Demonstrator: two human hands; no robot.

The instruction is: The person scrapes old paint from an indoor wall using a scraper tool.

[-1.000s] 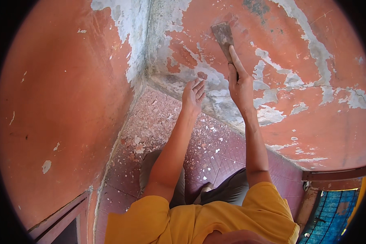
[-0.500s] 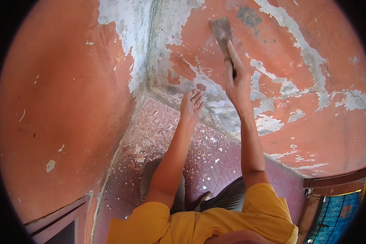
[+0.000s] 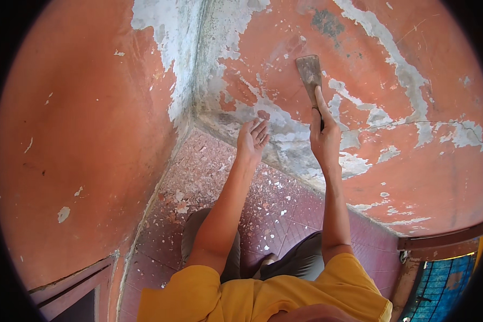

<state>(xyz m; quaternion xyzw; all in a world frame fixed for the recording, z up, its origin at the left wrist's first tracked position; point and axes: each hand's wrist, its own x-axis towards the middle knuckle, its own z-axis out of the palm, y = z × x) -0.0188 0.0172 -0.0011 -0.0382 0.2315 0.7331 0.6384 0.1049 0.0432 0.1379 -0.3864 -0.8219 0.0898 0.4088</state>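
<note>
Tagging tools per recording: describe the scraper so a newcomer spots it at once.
Find the peeling orange wall right of the corner, then the right hand before it. The scraper juts from that hand: flared, straight-edged, grey-brown, unlike the ragged pale patches nearby.

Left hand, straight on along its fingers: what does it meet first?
The left hand would likely meet the peeled grey area near the small reddish patch on the right-hand wall; how far off is unclear.

The scraper [image 3: 309,72] is before the right wall [image 3: 408,177], with flakes [image 3: 182,206] on the floor [image 3: 300,214] beside the left wall [image 3: 91,134].
</note>
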